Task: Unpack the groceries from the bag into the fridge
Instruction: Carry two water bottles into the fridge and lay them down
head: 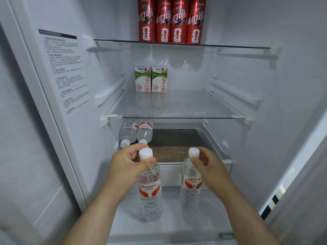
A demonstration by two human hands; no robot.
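Inside the fridge (pixel 292 85), left hand (pixel 126 164) grips the left bottle (pixel 150 189) by its neck; right hand (pixel 211 166) pinches the right bottle (pixel 191 185).

Inside of the fridge (pixel 292 85) is plain white. The cans (pixel 171 20) are red with white and black graphics, and the cartons (pixel 151 79) are white with a green band and red lettering. The bottles (pixel 150 188) are clear with white caps and red-and-white labels. The drawer (pixel 175 140) looks speckled brown.
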